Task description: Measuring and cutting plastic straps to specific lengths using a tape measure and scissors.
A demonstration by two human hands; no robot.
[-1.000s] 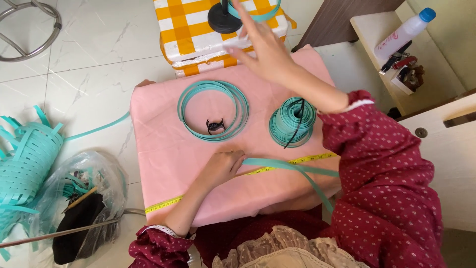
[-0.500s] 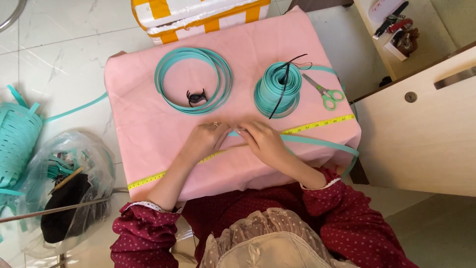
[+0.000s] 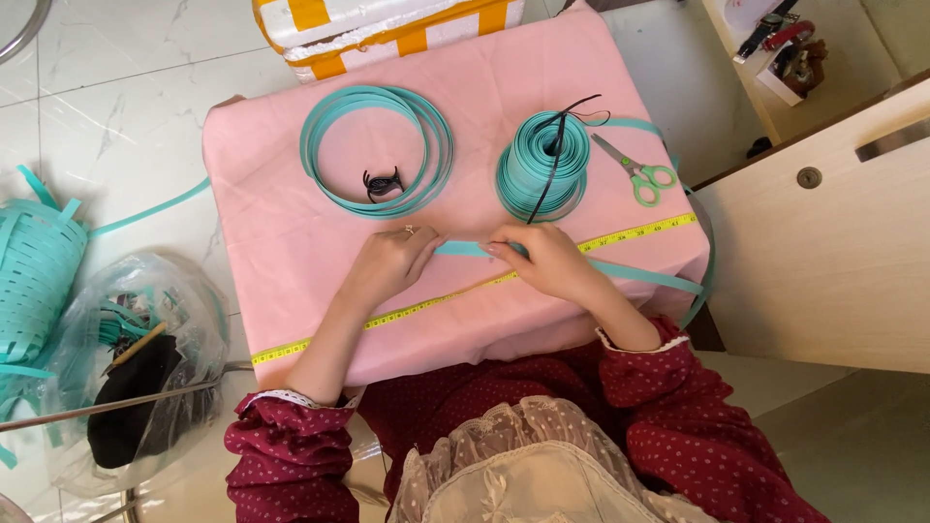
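Observation:
A teal plastic strip lies across the pink cloth-covered table, just above a yellow measuring tape. My left hand pinches the strip's left part, a ring on one finger. My right hand grips the same strip a little to the right; the strip runs on past it to the table's right edge. Behind my hands stand a thick teal strip roll with a black cord and a loose teal strip coil around a small black clip.
Green-handled scissors lie right of the roll. A yellow-and-white box sits beyond the table. A half-woven teal basket and a clear plastic bag of scraps are on the floor at left. A wooden cabinet stands at right.
My right hand came back from the box at the far side and joined the left on the teal strip. The scissors now lie on the table. The view has shifted closer.

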